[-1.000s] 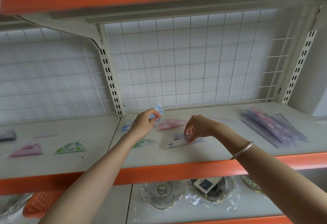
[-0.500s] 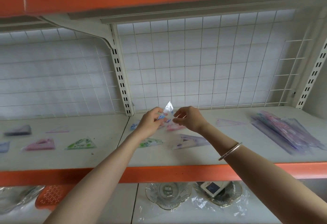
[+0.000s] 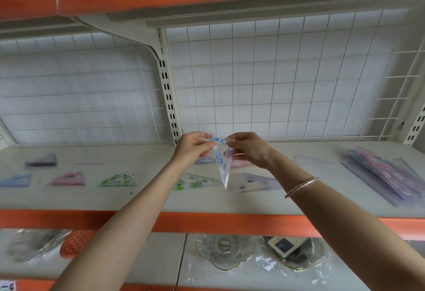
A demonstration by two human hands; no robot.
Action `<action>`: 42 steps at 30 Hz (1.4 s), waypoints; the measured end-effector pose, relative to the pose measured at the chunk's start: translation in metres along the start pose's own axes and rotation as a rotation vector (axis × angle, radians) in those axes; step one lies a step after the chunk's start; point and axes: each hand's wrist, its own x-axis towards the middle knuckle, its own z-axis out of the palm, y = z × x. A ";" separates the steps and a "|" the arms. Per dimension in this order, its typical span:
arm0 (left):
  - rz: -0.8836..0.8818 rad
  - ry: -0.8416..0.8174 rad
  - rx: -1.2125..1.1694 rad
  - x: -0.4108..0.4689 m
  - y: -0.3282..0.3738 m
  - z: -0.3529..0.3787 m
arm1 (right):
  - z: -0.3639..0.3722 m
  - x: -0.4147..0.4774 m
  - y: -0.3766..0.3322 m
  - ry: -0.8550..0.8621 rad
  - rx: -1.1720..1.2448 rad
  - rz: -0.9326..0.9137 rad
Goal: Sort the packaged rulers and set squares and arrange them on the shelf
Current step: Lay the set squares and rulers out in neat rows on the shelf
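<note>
Flipped since the earlier frame, the blue-printed set square [image 3: 222, 164] now hangs with its long point straight down at six o'clock, where half a second ago that point stood up. The right hand [image 3: 249, 150], which a second ago lay on a packet on the shelf, is now up at the blue piece.

The left hand [image 3: 192, 150] pinches the wide top edge at its ten o'clock corner between thumb and fingers. The right hand pinches the same edge at the two o'clock corner. So both hands grip the one piece, held in the air above the shelf [image 3: 253, 201] and clear of it.

Below it, at seven o'clock, lies a green set square [image 3: 195, 183], and at five o'clock a clear purple packet [image 3: 258, 181]. Far out at three o'clock sits a pile of packaged rulers [image 3: 379, 173]. Out at nine o'clock a second green set square [image 3: 117, 179], a pink set square [image 3: 69, 178] and a pale blue set square [image 3: 16, 180] lie flat in a row.

The held piece looks thin and very light. The plastic seems stiff, but its slick film sheath will likely slide under the fingers. I judge the wide end the best hold: a pinch on the flat faces near a corner, keeping off the narrow tip, which could bend or pierce the wrapper.
</note>
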 end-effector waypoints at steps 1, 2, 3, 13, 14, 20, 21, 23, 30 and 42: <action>0.003 0.012 -0.011 0.001 0.002 -0.001 | 0.001 0.000 -0.001 -0.005 -0.010 0.003; 0.001 0.013 -0.026 0.001 0.004 -0.002 | 0.002 0.001 -0.002 0.010 -0.009 -0.003; -0.009 0.018 -0.044 0.001 0.006 -0.002 | 0.003 0.001 -0.002 0.042 0.010 -0.018; -0.163 0.303 -0.276 0.010 0.001 -0.001 | 0.019 0.009 0.014 0.303 -0.519 -0.240; -0.169 0.305 -0.269 0.009 0.001 -0.002 | 0.020 0.010 0.014 0.319 -0.598 -0.281; -0.093 0.252 0.016 0.009 -0.011 -0.014 | 0.018 0.023 0.017 0.296 -0.944 -0.407; -0.051 0.252 0.135 0.009 -0.014 -0.017 | 0.017 0.026 0.017 0.292 -0.972 -0.397; 0.014 0.260 0.377 0.010 -0.019 -0.025 | 0.015 0.032 0.016 0.282 -1.012 -0.384; 0.080 0.153 0.804 0.009 -0.033 -0.057 | 0.026 0.057 0.017 0.184 -1.133 -0.287; 0.136 0.028 1.090 0.014 -0.046 -0.084 | 0.062 0.103 0.031 0.021 -1.194 -0.126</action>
